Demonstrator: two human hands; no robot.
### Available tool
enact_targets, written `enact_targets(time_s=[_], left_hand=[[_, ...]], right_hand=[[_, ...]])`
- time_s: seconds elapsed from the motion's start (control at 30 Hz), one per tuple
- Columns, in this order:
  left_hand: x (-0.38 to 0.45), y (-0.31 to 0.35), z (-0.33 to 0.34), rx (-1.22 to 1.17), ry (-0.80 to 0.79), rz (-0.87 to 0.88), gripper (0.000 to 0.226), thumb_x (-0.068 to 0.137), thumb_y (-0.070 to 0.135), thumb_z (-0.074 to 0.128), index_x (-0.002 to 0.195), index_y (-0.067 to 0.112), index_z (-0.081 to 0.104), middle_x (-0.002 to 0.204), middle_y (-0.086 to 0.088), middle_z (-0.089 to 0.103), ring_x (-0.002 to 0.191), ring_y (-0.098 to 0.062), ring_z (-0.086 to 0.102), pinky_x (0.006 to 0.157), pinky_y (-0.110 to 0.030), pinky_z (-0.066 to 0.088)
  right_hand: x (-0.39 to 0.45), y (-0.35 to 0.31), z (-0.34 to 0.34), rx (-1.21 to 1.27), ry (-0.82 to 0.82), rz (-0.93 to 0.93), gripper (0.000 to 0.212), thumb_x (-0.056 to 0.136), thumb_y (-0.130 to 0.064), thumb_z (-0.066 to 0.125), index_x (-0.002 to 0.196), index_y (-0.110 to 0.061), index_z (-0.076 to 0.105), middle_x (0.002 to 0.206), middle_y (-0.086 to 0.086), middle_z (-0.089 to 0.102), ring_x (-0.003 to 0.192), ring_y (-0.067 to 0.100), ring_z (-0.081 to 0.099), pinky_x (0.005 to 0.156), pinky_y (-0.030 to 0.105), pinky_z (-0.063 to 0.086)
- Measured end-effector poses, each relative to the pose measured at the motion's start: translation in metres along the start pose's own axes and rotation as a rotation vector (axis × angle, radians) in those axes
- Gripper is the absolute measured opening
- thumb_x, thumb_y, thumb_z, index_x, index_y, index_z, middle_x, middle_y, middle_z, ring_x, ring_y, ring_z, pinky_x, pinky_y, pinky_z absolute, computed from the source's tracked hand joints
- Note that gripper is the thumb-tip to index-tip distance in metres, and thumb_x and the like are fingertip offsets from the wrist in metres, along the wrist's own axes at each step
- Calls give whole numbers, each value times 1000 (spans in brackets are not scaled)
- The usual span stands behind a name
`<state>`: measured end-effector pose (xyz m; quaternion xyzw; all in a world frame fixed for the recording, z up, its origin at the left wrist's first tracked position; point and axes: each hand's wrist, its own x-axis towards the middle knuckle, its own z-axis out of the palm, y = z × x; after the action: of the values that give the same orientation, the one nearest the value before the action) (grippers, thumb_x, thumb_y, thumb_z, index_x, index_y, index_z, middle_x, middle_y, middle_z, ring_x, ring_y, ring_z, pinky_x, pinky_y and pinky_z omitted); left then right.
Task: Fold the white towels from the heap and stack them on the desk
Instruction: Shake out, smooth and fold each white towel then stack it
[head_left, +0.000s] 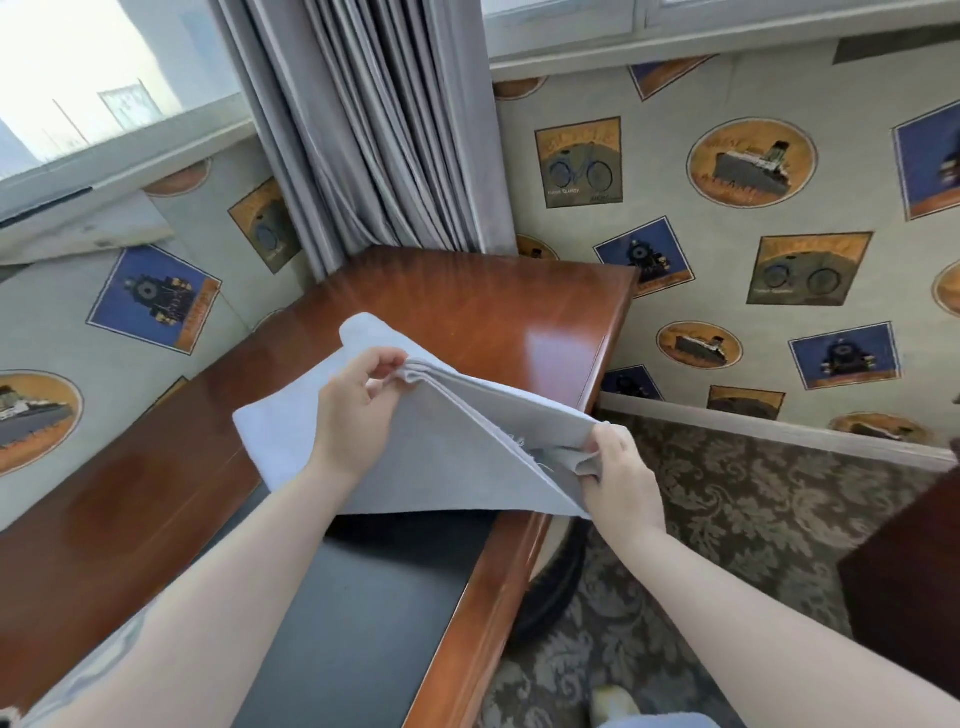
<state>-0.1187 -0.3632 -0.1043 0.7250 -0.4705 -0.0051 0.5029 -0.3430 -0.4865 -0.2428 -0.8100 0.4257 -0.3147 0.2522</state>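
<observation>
Two bare hands pinch one folded white cloth towel (447, 441) above the glossy reddish-brown wooden desk (519, 306): the left hand (358, 410) grips its layered far corner, the right hand (618, 467) its near corner. Behind, patterned wallpaper (675, 104) shows a bicycle picture captioned "Finest Quality".

**Table and what lies on it**

A glossy reddish-brown wooden table (483, 306) fills the corner beneath the hands, its far end shining with reflected light beyond them. A dark, matte inset panel (374, 597) covers its top on the near side, under the forearms. A white towel (291, 431) lies partly on the wood, just to the left of the left hand (358, 410); its other side is raised off the table between the left hand and the right hand (618, 467).
</observation>
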Motion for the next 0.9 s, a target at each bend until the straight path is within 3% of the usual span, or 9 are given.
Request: enact_targets(time_s=[0.1,0.2,0.33,0.47,0.57,0.67,0.77,0.9], left_hand=[[7,0,-20,-2,59,15,22,86,2,70,95,21,65,88,14,65,77,8,59,76,-9,47],[18,-2,-51,41,175,36,19,87,5,69,94,22,65,87,10,67,78,7,59,76,-7,45],[36,-5,-95,97,257,49,23,86,4,70,91,25,63,83,18,64,74,11,59,70,0,40],[63,7,-123,121,344,41,16,86,5,70,98,15,67,92,-3,68,79,-13,59,70,-2,42],[83,29,-144,61,412,76,16,86,6,70,100,12,68,92,-1,68,78,-3,60,76,-14,47],[91,46,-158,47,445,145,17,86,5,70,97,18,66,88,8,67,72,12,57,76,-10,45],[89,50,-159,58,442,167,18,85,5,70,98,17,67,88,9,66,75,11,59,76,-9,45],[89,49,-155,62,483,127,17,85,3,70,100,11,68,90,-1,67,73,11,57,76,-10,44]], right_hand=[[-8,-11,-9,92,37,-90,40,81,7,64,102,-18,42,111,0,45,65,28,56,50,39,50],[6,-38,-26,181,114,-77,44,80,4,69,97,-20,36,107,3,44,65,23,57,47,34,47],[30,-77,-64,182,23,-327,41,79,11,65,88,-19,39,102,1,46,74,26,52,56,44,54],[56,-122,-92,99,-27,-557,38,70,19,56,79,-16,45,98,-6,43,77,28,47,61,47,49],[79,-152,-107,55,34,-696,32,62,21,59,67,-10,53,93,-2,44,87,23,44,71,39,45],[100,-168,-119,36,162,-648,32,62,16,67,55,-14,60,93,-3,50,87,19,48,61,35,46],[115,-172,-121,-15,238,-509,30,69,4,73,53,-20,65,94,-5,54,89,17,53,55,25,40],[121,-173,-120,-112,265,-528,27,65,3,73,54,-20,64,87,-5,57,83,20,57,53,18,24]])
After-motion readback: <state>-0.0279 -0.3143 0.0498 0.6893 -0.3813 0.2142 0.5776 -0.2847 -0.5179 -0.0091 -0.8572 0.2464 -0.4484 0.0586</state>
